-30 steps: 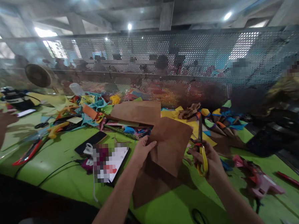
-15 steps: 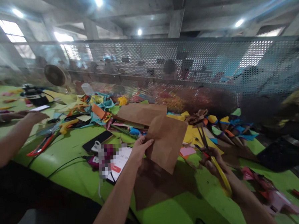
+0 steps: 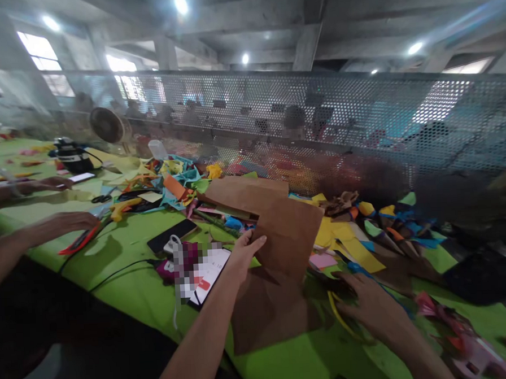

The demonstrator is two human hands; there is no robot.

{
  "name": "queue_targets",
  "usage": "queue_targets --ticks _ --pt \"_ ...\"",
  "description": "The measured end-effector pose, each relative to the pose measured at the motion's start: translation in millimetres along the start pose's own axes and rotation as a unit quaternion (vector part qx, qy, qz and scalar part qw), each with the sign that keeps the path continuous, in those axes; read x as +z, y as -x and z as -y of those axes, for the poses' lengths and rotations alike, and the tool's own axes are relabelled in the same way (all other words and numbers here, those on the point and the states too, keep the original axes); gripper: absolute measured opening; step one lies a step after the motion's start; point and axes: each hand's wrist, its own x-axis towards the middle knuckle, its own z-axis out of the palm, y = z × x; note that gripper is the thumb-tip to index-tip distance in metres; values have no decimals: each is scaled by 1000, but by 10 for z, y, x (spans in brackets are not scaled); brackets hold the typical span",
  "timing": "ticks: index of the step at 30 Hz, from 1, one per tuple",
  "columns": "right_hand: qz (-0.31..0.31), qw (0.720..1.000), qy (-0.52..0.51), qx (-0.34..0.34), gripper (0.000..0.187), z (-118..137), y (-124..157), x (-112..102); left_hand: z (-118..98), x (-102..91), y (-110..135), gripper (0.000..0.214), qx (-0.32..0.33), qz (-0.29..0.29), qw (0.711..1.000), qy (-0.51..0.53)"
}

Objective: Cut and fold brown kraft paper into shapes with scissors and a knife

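My left hand (image 3: 244,255) pinches the left edge of a brown paper sheet (image 3: 289,238), held up above the table. A second brown paper piece (image 3: 268,319) lies flat beneath it. My right hand (image 3: 360,297) is low over the table at the right, its fingers apart and somewhat blurred. Right at its fingertips are scissors with a yellow handle (image 3: 336,312), low at the table, their blades partly hidden. Yellow paper strips (image 3: 360,253) and a pink paper piece (image 3: 323,260) lie just beyond that hand.
Another person's hand (image 3: 74,221) is at red-handled shears (image 3: 80,239) on the left. A phone (image 3: 173,236), a lit screen (image 3: 210,274) and a cable lie left of my forearm. Coloured paper scraps (image 3: 180,179) pile up before a perforated metal screen (image 3: 240,111). Paper cones (image 3: 378,228) lie right.
My right hand has lowered the scissors from upright to the table and its grip has loosened. My left hand still holds the brown paper. The other person's hand has come to the shears.
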Motion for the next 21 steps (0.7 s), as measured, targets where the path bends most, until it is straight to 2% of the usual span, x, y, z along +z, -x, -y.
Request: queue_targets --ticks 2,5,9,11,14,16,18,21 --pt "-33 999 -35 -8 45 66 -6 -80 -8 22 13 43 -6 9 1000 -7" --pt "-115 982 -149 -3 46 271 -70 -251 -24 66 38 42 -17 30 999 -16" --pt "-88 940 -328 18 64 592 -241 -332 -42 110 79 45 -40 53 998 -7" --pt "-67 903 -423 31 70 706 -321 -278 -43 111 97 48 -60 60 996 10" --pt "-40 814 -579 30 75 810 -373 -170 -28 97 106 48 -73 68 994 32" --pt "-50 780 -623 32 72 838 -364 -128 -13 91 103 47 -69 78 994 32" --pt "-79 777 -623 38 62 838 -340 -112 6 94 98 45 -62 91 994 25" --pt "-118 795 -594 44 50 803 -309 -103 50 109 94 42 -61 102 993 8"
